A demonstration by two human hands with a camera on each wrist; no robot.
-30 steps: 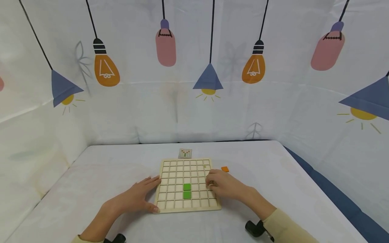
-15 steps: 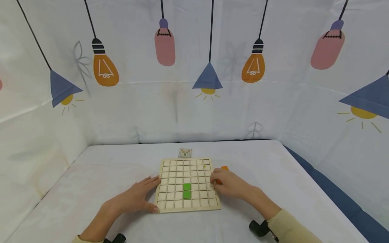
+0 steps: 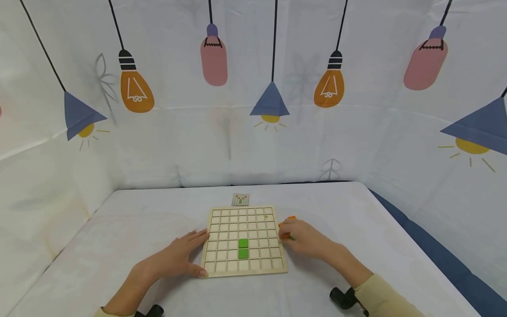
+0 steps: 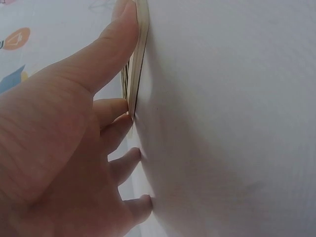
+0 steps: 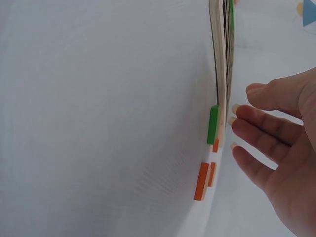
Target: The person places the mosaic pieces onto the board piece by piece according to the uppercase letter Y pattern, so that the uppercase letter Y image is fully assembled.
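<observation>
A wooden grid board (image 3: 223, 227) lies on the table with two green square tiles (image 3: 243, 248) in its cells. My left hand (image 3: 180, 253) rests spread against the board's left side, thumb at the near corner and fingertips along the edge. Just off the right edge, my right hand (image 3: 304, 238) hovers with relaxed fingers, holding nothing. Beneath it in the right wrist view lie a green tile (image 5: 213, 125) and several orange tiles (image 5: 201, 181), apart from the fingertips. In the head view this hand partly covers them.
A small printed pattern card (image 3: 240, 199) lies just beyond the board's far edge. White cloth covers the table (image 3: 158, 215), and a curtain with printed lamps (image 3: 182, 141) stands behind it. Black wrist mounts (image 3: 343, 298) hang under both forearms.
My right hand has moved right, from over the board's edge to above the loose tiles, now partly hiding the orange tile seen beyond it before. My left hand stays in place.
</observation>
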